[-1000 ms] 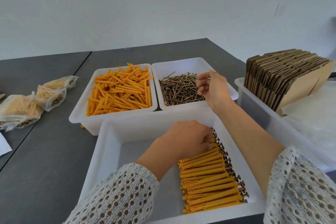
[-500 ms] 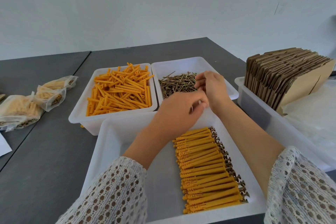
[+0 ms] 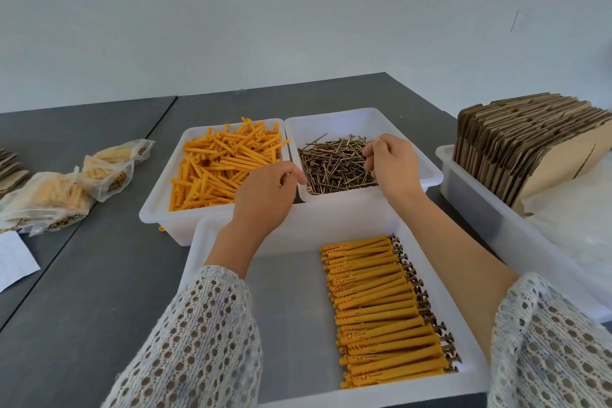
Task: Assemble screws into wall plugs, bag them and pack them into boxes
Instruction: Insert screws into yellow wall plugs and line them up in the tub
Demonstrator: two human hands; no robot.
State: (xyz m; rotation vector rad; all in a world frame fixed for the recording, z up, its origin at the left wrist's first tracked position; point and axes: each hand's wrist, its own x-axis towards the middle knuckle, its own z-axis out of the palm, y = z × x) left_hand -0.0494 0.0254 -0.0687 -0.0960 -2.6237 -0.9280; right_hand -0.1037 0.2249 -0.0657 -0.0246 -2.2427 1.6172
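1. The left hand (image 3: 265,195) hovers over the near edge of the bin of orange wall plugs (image 3: 218,172), beside the divide to the screw bin; its fingers (image 3: 291,172) are loosely curled and hold nothing visible.
2. The right hand (image 3: 390,166) is over the right side of the bin of screws (image 3: 334,162); its fingers (image 3: 372,152) are curled down into the pile. Whether they pinch a screw cannot be told.
3. The near white tray (image 3: 212,258) holds a neat row of assembled plugs (image 3: 381,311), screw heads pointing right.
4. Filled bags (image 3: 66,189) lie on the grey counter (image 3: 99,291) at left.
5. A stack of flat cardboard boxes (image 3: 516,142) stands in a bin at right.
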